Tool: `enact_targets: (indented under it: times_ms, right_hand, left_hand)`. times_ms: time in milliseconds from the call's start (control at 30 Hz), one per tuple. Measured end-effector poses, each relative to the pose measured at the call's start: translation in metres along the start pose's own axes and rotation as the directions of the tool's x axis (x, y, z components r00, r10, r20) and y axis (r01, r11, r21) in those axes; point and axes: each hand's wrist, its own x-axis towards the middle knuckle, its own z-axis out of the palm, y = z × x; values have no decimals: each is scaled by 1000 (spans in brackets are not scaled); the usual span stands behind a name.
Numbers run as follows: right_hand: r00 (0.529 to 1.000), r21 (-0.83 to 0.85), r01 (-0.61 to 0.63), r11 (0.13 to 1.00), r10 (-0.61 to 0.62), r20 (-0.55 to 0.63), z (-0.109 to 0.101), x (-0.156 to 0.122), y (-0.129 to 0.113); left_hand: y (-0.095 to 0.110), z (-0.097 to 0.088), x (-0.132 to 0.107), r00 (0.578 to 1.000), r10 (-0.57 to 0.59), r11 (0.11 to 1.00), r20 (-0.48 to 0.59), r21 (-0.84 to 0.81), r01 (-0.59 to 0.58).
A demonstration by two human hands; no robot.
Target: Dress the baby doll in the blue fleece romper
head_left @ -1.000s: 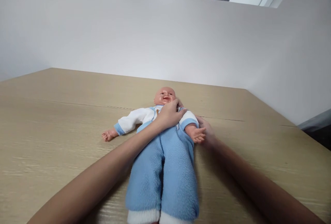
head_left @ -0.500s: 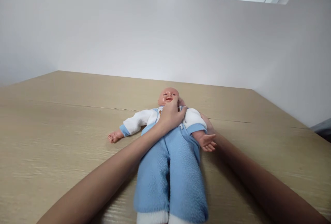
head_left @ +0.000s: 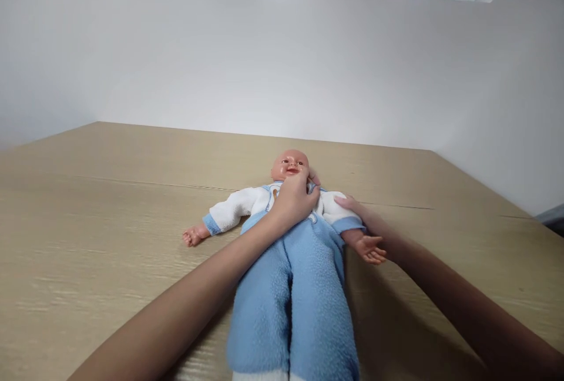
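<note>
A baby doll [head_left: 304, 287] in blue fleece trousers and a white top lies on its back on the wooden table [head_left: 110, 222], head pointing away from me. My left hand [head_left: 294, 200] rests on its chest just under the chin, fingers curled and pinched on the clothing at the collar. My right hand [head_left: 358, 211] lies beside the doll's upper arm on the right. Its fingers stretch flat along the white sleeve, and the doll's forearm [head_left: 368, 246] rests across my wrist. The doll's other arm [head_left: 220, 216] is spread out to the left.
A plain white partition [head_left: 264, 58] stands along the table's far edge and right side. A seam [head_left: 132, 181] runs across the tabletop behind the doll. A ceiling light shows above.
The doll's arm on the right has swung outward and lower across my right wrist. My right fingertips now show on the sleeve near the shoulder. My left hand stays at the collar.
</note>
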Motion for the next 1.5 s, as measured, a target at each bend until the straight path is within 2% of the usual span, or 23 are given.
enact_targets:
  times_ms: [100,167,300,433,467,533,600,667,733,800,833,900,967,1033,1100,1200,1267,1367,1500]
  right_hand:
    - [997,-28,-66,997,67,38,-23,-30,-2]
    - [993,-90,-106,990,109,35,-41,-45,7]
    - [992,-213,18,977,-44,-117,-75,-54,40]
    - [978,-270,49,962,-101,-181,-93,-48,64]
    - [968,-348,87,933,-161,-191,-94,-47,67]
    - [926,-567,154,809,-318,-202,-95,-48,68]
    - [873,-754,150,639,-444,-203,-92,-52,66]
    - [815,-839,134,528,-540,-209,-85,-57,61]
    - [744,-841,188,506,-633,-214,-72,-63,53]
    - [701,-755,310,577,-676,-229,-54,-67,42]
    - [716,-673,370,640,-658,-232,-43,-68,36]
    - [806,-480,438,760,-569,-165,-21,-67,23]
    - [888,-301,425,854,-457,-44,-3,-63,15]
    - [927,-200,374,906,-374,39,10,-56,11]
    - [946,-160,323,933,-315,70,16,-48,13]
    - [964,-63,255,965,-249,96,18,-36,21]
    - [969,17,227,974,-228,99,17,-31,26]
    - [978,108,186,977,-195,75,18,-27,33]
    - [986,229,165,959,-165,-19,21,-26,35]
  left_hand:
    - [-1,2,-2,1000,25,1000,11,3,-25]
    - [0,2,-3,999,46,999,18,18,-46]
    - [4,3,-5,996,73,995,45,65,-75]
    - [9,0,-6,996,46,981,71,183,-58]
    - [11,-2,-7,996,50,967,67,245,-65]
    - [14,-8,-9,995,90,912,45,398,-100]
    - [16,-17,-14,988,155,839,28,524,-146]
    - [16,-29,-22,981,195,806,13,567,-168]
    - [12,-43,-35,979,204,832,-21,531,-162]
    - [4,-58,-52,978,202,881,-55,446,-157]
    - [-2,-66,-62,978,203,903,-55,398,-165]
    - [-16,-80,-81,983,182,936,-36,313,-162]
    - [-30,-92,-99,996,89,966,-30,246,-79]
    - [-41,-101,-112,999,-35,977,7,211,32]
    - [-48,-108,-121,992,-100,964,80,253,77]
    - [-52,-112,-126,979,-122,953,165,295,69]
    - [-53,-114,-126,972,-138,976,192,193,100]
    - [-55,-116,-124,956,-173,980,236,-52,190]
    - [-59,-114,-120,951,-274,927,144,-223,301]
